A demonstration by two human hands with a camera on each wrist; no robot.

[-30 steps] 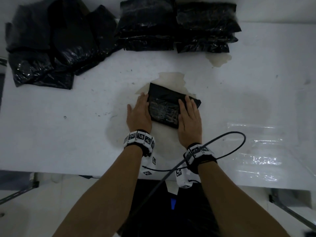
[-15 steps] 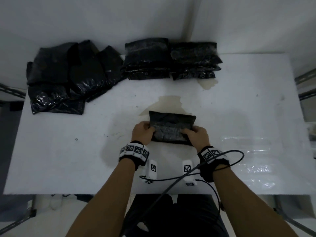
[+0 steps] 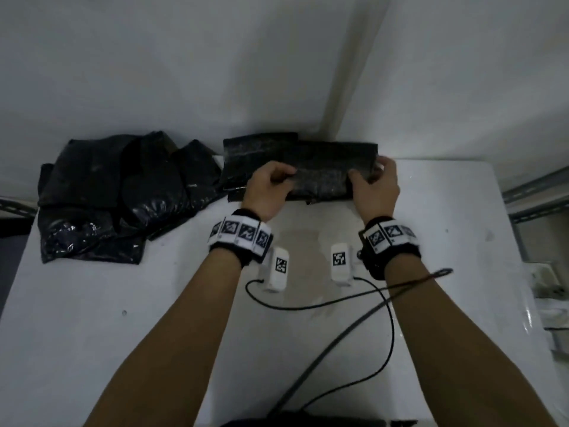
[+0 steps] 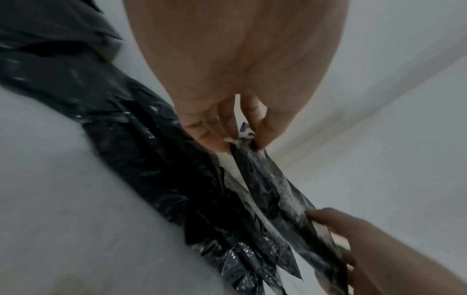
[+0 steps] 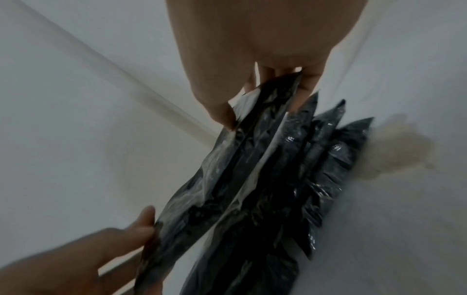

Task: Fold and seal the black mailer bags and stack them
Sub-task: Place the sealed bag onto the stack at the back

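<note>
Mailer bag (image 3: pixel 323 177), folded, hangs over the far right stack (image 5: pixel 328 159) on the table (image 3: pixel 154 334), pinched at its ends by the left hand (image 3: pixel 268 189) and right hand (image 3: pixel 375 186). Released askew, it could slide off or topple the stack against the wall.

Folded bag (image 3: pixel 323 171) now over far stack (image 3: pixel 258 146)

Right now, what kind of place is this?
Probably a packing workroom. There is a plain white table against bare walls, a loose heap of black mailer bags, and folded ones stacked at the back.
</note>
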